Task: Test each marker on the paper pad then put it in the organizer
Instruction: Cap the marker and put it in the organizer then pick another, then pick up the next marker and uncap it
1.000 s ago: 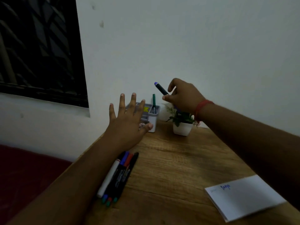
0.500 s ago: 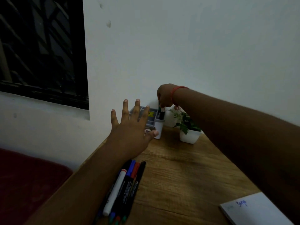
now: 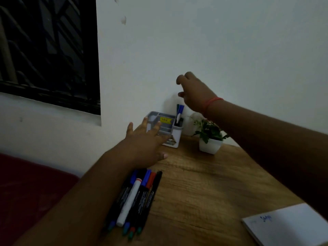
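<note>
A grey and white organizer (image 3: 174,133) stands at the table's far edge by the wall. A blue-capped marker (image 3: 180,110) and a green one stand upright in its tall right cup. My right hand (image 3: 194,92) hovers above that cup, fingers loosely curled, holding nothing. My left hand (image 3: 147,142) stretches flat toward the organizer's front, fingers spread, just at its left side. Several markers (image 3: 136,197) lie side by side on the wood beneath my left forearm. The white paper pad (image 3: 291,226), with a blue scribble, sits at the lower right.
A small plant in a white pot (image 3: 210,142) stands right of the organizer, under my right forearm. The wooden table (image 3: 204,183) ends at the wall. A dark window is at the upper left, a dark red surface at the lower left.
My right hand carried the blue marker to the organizer, lowered it into the tall cup, let go and lifted away. The left hand stayed stretched near the organizer.
</note>
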A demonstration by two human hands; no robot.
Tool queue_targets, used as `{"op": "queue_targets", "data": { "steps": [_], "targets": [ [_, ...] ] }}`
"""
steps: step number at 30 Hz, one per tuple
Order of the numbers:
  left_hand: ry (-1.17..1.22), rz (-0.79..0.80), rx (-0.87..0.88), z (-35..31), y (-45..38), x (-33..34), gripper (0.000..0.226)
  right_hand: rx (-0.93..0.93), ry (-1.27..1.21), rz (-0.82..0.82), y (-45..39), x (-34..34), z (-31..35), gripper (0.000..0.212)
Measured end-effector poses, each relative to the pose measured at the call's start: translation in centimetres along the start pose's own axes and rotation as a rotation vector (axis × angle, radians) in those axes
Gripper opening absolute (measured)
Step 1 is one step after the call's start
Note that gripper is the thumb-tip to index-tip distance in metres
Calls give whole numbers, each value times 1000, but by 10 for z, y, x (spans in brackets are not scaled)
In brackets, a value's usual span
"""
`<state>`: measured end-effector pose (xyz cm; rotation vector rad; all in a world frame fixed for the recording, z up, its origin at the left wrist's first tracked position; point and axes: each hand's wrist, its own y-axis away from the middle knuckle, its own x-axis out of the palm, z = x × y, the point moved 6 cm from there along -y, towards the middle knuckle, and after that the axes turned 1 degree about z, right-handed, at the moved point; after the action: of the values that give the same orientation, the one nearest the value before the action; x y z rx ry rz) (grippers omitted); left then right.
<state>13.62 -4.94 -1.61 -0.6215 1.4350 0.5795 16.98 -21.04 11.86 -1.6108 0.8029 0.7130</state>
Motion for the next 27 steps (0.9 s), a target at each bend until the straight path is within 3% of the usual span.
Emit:
{"op": "queue_targets", "data": {
  "steps": [5, 12, 27],
  "targets": [
    [150, 116, 207, -6, 11, -4, 38, -137, -105, -88, 59, -29, 21, 32],
    [267, 276, 284, -14, 13, 13, 32, -98, -298, -8, 156, -59, 22, 38],
    [275, 192, 320, -27, 7, 17, 17, 206, -387, 89, 293, -79, -74, 35]
  ]
}}
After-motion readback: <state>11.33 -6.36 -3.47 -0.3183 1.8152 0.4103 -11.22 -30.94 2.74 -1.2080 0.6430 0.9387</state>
